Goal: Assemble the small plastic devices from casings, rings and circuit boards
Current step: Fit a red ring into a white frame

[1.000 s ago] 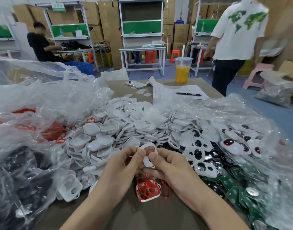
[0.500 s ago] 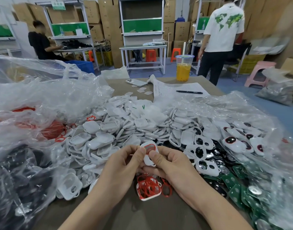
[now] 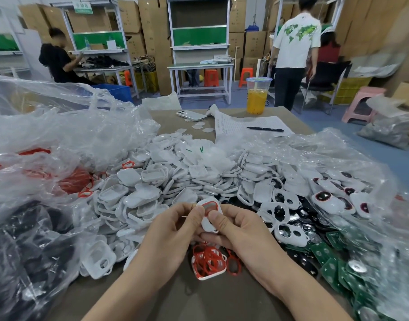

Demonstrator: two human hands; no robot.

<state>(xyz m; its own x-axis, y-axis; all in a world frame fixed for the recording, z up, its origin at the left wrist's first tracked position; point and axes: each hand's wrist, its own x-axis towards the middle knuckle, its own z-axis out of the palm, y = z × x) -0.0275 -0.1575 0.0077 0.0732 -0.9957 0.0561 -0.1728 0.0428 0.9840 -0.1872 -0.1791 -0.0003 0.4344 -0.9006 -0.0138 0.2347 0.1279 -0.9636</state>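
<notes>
Both hands hold one small white casing [image 3: 209, 216] with a red ring round its window, just above the table's near middle. My left hand [image 3: 168, 235] pinches its left edge with thumb and fingers. My right hand [image 3: 240, 232] grips its right side, thumb pressed on the front. Below the hands lies a white tray holding loose red rings [image 3: 208, 262]. A big heap of white casings [image 3: 175, 181] spreads behind the hands. White fronts with dark windows [image 3: 284, 216] and green circuit boards [image 3: 331, 258] lie to the right.
Clear plastic bags [image 3: 60, 140] bulge at left and right; the left one holds red rings [image 3: 73, 179] and black parts [image 3: 32, 246]. Farther back on the table lie a phone [image 3: 190, 115], a pen [image 3: 265, 129] on paper and a cup of orange drink [image 3: 257, 96]. Two people work beyond.
My hands and the casing have stayed nearly still. The person in the white shirt has walked farther away at the back right.
</notes>
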